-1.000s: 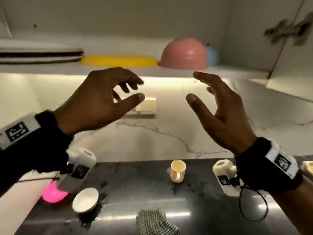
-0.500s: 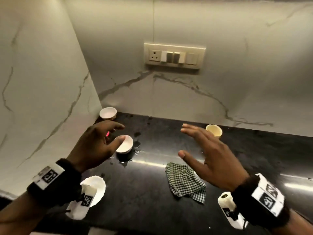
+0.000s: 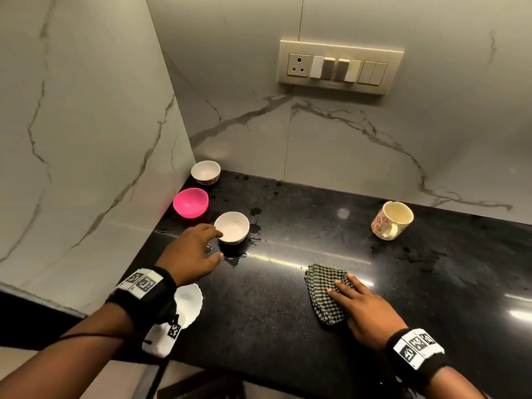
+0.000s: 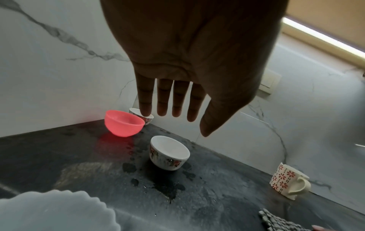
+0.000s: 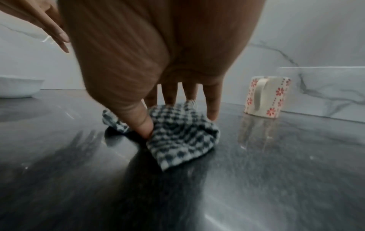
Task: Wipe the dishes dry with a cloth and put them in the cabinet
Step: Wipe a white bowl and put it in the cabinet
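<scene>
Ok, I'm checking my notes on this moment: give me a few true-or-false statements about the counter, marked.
1. The right hand rests on the cloth. True.
2. The left hand grips a pink bowl. False: it is open by the white bowl and holds nothing.
3. The mug stands apart from both hands. True.
4. The counter is dry. False: water lies around the white bowl.
5. The cloth is plain white. False: it is checked.
</scene>
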Available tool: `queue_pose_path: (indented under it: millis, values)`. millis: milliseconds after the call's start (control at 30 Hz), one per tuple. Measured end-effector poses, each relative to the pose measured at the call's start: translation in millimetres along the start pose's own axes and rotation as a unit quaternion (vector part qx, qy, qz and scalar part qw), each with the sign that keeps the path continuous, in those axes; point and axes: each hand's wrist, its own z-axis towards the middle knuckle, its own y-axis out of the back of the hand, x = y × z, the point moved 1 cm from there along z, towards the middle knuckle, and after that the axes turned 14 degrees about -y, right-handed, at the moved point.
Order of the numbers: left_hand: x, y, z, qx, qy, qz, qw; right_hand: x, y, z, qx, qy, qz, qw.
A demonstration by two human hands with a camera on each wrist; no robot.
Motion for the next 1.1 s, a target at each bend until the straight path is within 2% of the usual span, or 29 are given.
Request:
queue_pose_path:
  millis: [167,267,367,467,700,900,1100]
  values:
    - [11,-17,37,0.033,0.056,-0.003,0.998,2,0,8,-0.042,0.003,0.06,0.997]
    - [22,-28,59,0.049,0.075,-0.016,0.996,4,13,7,-0.081,-0.021,0.175,0.981]
    - [31,-39,80,0.054,0.098,-0.015,0.994,5,31,4,-0.108,-0.031,0.314,0.943]
    - [39,-51,97,0.076,0.137,-0.016,0.988,6,48,0,-0.107,-0.023,0.407,0.907]
    - [52,-74,122,0.088,0.166,-0.004,0.982,3,72,-12,-0.008,0.006,0.585,0.811]
    - [37,-69,121,0.058,0.112,-0.012,0.992,-1,93,-13,-0.031,-0.001,0.638,0.77]
    - [-21,-53,107,0.038,-0.036,-0.094,0.994,17,131,-1,-0.097,0.038,0.589,0.801]
